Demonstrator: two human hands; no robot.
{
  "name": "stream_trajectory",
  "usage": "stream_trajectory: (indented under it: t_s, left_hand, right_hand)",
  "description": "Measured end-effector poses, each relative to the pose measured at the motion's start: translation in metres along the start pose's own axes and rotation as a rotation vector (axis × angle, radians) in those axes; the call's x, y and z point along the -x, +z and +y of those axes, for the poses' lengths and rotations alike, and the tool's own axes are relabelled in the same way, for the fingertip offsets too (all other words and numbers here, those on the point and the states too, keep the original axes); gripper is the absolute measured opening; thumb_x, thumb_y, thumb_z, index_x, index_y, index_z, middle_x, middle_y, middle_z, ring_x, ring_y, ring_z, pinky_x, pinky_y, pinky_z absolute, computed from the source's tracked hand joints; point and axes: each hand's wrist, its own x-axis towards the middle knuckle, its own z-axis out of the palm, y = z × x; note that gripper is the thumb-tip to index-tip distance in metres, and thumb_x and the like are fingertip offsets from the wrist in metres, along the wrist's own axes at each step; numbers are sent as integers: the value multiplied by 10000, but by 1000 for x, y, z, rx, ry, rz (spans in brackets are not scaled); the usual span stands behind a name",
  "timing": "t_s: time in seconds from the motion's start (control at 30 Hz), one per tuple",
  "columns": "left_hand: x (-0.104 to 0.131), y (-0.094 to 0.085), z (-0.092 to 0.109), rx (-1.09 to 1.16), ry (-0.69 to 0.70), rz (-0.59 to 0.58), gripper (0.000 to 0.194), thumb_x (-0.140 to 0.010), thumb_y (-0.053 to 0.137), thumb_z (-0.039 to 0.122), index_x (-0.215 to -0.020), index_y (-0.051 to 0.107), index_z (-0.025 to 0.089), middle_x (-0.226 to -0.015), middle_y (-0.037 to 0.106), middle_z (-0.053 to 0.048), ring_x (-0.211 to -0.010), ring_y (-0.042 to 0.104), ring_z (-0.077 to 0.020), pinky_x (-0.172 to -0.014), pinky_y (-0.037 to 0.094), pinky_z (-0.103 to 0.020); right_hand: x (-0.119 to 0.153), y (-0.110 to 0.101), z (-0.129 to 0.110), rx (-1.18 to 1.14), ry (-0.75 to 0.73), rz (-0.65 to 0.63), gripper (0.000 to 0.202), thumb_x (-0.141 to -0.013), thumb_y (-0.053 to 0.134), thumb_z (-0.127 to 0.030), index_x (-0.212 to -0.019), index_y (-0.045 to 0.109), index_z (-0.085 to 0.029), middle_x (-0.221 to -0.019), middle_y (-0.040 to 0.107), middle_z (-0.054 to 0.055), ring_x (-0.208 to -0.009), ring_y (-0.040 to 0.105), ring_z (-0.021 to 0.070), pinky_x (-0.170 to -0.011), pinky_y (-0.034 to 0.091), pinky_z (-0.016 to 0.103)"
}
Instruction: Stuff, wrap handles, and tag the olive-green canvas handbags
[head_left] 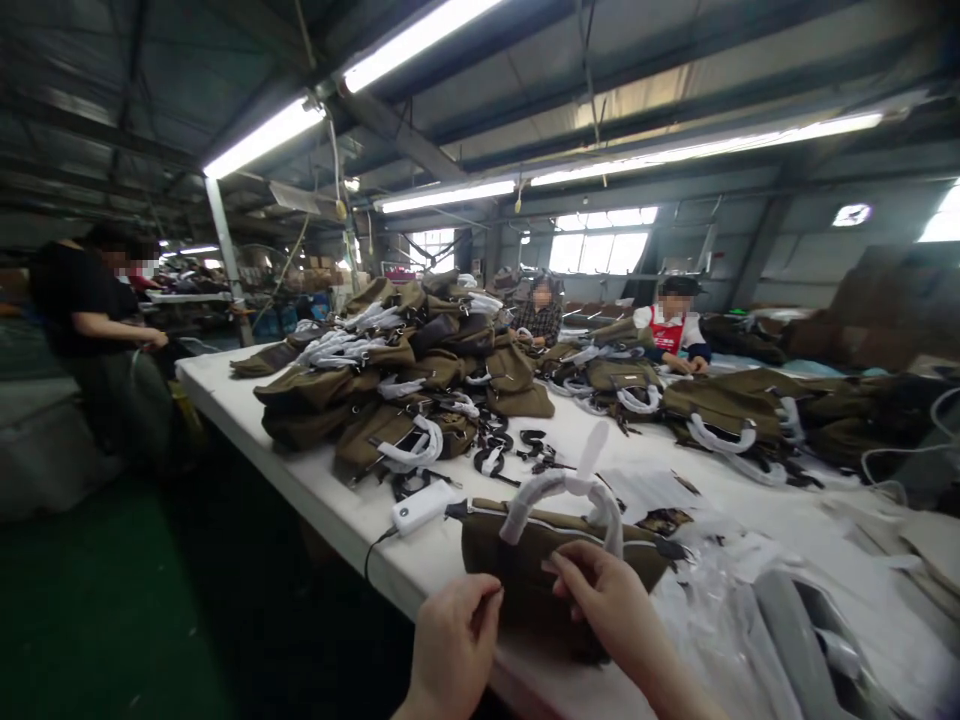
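An olive-green handbag (525,570) stands upright in front of me at the table's near edge, its handles (564,484) wrapped in white padding. My left hand (454,635) is closed in a pinch just by the bag's lower left front. Whatever lies between its fingertips, if anything, is too small to name. My right hand (604,595) is in front of the bag's face, thumb and forefinger pinched together. A small pale bit shows at those fingertips, and I cannot make out what it is.
On the white table (300,475) lie a large heap of olive bags (420,350), a white power bank (424,507) with a black cable, black straps (491,455), clear plastic (720,600) and a grey tape dispenser (814,640). Co-workers sit across the table; another person (97,310) stands at left.
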Motion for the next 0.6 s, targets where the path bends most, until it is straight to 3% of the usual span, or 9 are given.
stream_trajectory:
  t_s: [0.13,0.3,0.43,0.57,0.6]
  left_hand:
    - [-13,-4,-15,-223,208,258,182,-945,468,162,-937,640,222,-789,702,-10,-728,664,-174,-703,491,-287]
    - [-33,3,-31,-483,157,353,181,-929,487,133,-914,641,227,-831,676,-25,-758,647,-197,-685,479,-309]
    - [-36,25,-41,-461,85,321,176,-928,479,134,-883,624,222,-753,641,-19,-650,630,-175,-608,467,-289]
    - [-26,45,-35,-195,-36,234,90,-861,578,172,-939,587,217,-787,647,-23,-697,646,-195,-642,507,-311]
    - [-24,48,-32,-112,-60,219,160,-830,624,197,-983,577,212,-815,651,-30,-732,650,-203,-670,523,-319]
  right_hand:
    - [-29,6,-21,526,-59,54,248,-873,480,-254,-878,725,-213,-742,747,73,-745,700,248,-674,456,324]
    - [-46,4,-29,681,-71,32,242,-883,483,-281,-761,687,-234,-745,733,65,-713,690,242,-628,435,321]
    - [-51,10,-10,392,-26,-10,178,-851,530,-331,-786,665,-236,-721,691,37,-654,663,207,-542,481,282]
    - [-49,19,6,-149,112,3,282,-791,615,-519,-821,624,-239,-592,610,-11,-611,630,188,-520,533,269]
    - [-48,21,7,-263,152,5,327,-766,644,-551,-835,622,-232,-583,617,-13,-611,631,180,-536,537,263]
